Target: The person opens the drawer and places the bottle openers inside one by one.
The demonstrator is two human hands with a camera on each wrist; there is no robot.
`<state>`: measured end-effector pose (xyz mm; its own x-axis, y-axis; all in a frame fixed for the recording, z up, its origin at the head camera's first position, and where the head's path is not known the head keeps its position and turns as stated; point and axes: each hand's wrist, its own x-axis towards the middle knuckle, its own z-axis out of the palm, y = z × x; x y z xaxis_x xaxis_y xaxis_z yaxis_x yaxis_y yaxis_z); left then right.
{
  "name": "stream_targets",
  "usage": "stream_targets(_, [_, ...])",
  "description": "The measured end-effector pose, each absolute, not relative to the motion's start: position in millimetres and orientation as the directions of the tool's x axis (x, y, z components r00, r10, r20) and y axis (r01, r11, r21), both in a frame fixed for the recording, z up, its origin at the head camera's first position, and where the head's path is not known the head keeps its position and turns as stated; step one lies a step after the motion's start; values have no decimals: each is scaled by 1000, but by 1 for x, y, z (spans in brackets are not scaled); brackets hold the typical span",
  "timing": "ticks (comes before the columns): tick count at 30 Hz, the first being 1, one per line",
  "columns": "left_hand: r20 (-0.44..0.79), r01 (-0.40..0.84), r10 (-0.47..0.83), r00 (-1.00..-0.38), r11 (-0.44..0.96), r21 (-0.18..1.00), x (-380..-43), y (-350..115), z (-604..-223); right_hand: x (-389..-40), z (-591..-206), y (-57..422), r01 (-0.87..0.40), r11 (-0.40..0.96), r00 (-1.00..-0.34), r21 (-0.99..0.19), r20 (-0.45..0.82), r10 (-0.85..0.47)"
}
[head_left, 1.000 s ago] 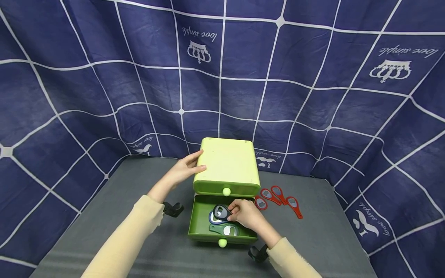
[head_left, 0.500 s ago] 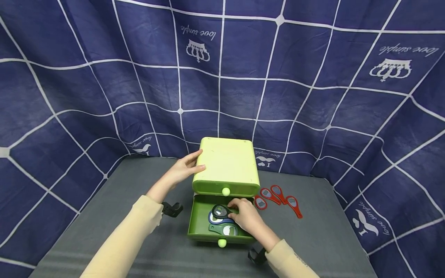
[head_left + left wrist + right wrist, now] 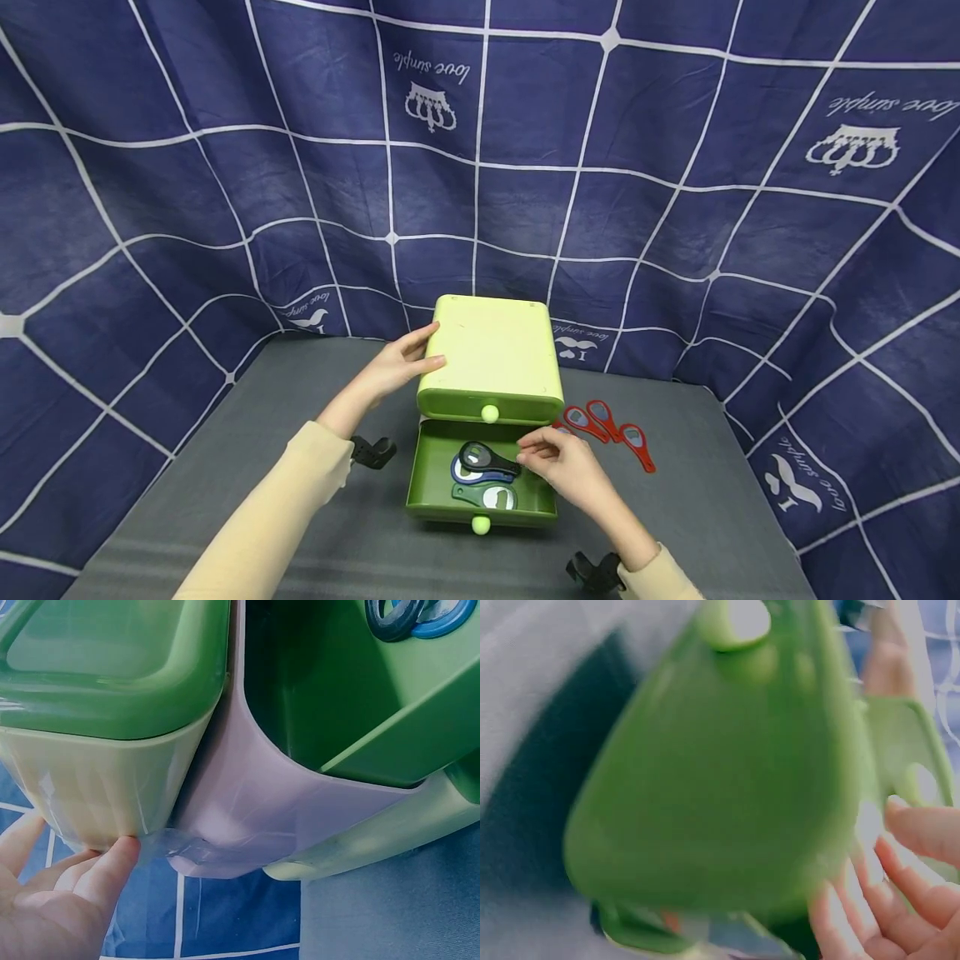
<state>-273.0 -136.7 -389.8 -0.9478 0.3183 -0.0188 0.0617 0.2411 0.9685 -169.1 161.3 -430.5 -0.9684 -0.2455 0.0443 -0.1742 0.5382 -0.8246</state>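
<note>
A small cabinet (image 3: 495,350) with a light yellow-green top stands on the grey surface, its lower green drawer (image 3: 431,462) pulled out. Inside lie a black bottle opener (image 3: 477,456), a blue bottle opener (image 3: 495,477) partly under it, and a green bottle opener (image 3: 468,493) by the drawer front. My left hand (image 3: 390,369) rests against the cabinet's upper left side; in the left wrist view, its fingertips (image 3: 126,846) touch the pale shell. My right hand (image 3: 562,468) hovers over the drawer's right edge, fingers loosely bent and holding nothing, just right of the black opener's handle.
Several red bottle openers (image 3: 634,442) lie on the grey surface right of the cabinet, one partly hidden by the right hand. The upper drawer, with its round knob (image 3: 490,414), is closed. A blue checked cloth (image 3: 517,208) hangs behind.
My right hand has let go of the black bottle opener and moved right, to the drawer's edge. The black opener now lies on the blue one. My left hand stays in place.
</note>
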Motion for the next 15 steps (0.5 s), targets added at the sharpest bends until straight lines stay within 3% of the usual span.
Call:
stream_targets(7, [-13, 69, 320, -947, 242, 968, -273, -136, -389, -180, -427, 207, -39, 444, -994, -895, -9, -105])
stream_targets(15, [-21, 62, 321, -947, 246, 967, -272, -137, -389, -202, -451, 247, 128, 357, -992, -925, -122, 38])
